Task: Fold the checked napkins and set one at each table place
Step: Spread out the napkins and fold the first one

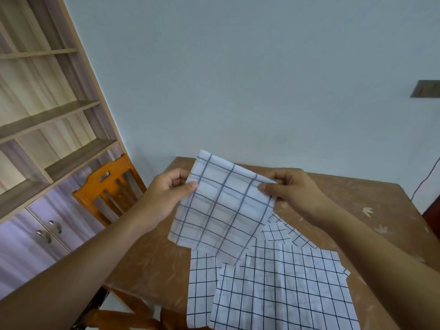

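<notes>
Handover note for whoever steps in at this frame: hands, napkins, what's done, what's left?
Hands: left hand and right hand each pinch a side of one napkin, held up over the table.
The other napkins lie overlapping at the table's near edge.
Done: none seen set at a place.
Left: fold and place the held one, then the others.

One head-worn wide-angle view looks forward and down, close over the table (357,198).
</notes>
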